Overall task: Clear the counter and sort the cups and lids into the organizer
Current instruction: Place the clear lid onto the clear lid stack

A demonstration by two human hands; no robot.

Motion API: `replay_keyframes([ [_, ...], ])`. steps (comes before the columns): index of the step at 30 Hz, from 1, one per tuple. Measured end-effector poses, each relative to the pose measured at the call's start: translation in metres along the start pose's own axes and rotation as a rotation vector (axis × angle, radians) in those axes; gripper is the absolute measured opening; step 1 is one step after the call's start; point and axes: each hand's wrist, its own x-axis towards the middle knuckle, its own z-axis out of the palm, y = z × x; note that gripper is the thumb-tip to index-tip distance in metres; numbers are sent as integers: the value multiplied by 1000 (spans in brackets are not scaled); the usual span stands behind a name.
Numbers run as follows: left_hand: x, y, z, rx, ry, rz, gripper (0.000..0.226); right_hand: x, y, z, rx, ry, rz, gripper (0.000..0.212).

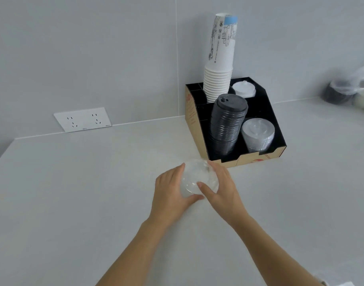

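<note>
Clear lids [198, 178] being held low over table [73, 193], clamped between left hand [172, 193] and right hand [222, 188]. Organizer [249, 159] lying at 1 o'clock from grip; clear-lid stack [257, 135] in front-right compartment, judged nearer right hand.

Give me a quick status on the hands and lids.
Both hands, left and right, grip clear lids just above counter. Organizer just beyond, clear-lid slot part filled. Path unobstructed.

soft, even, bright light with faint shadows; wide-angle bending near the edges; the dark object [340, 93] at far right is smeared by blur.
</note>
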Motion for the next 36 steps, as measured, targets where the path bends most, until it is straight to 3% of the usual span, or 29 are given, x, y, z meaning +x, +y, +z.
replay_keyframes([
  [9,48,86,16,-98,68,211,82,32,-11,-91,-26,208,-142,40],
  [14,73,121,52,-147,108,225,75,53,7,-135,-7,242,-59,47],
  [17,90,134,79,-165,98,180,78,69,21,-157,-51,251,-70,40],
  [21,109,148,112,-133,101,103,90,94,49,-177,-124,191,-31,49],
  [32,147,145,174,143,201,-62,65,166,112,-182,-279,-62,-53,54],
  [36,152,143,186,183,173,-113,66,177,124,-179,-297,-75,-70,68],
])
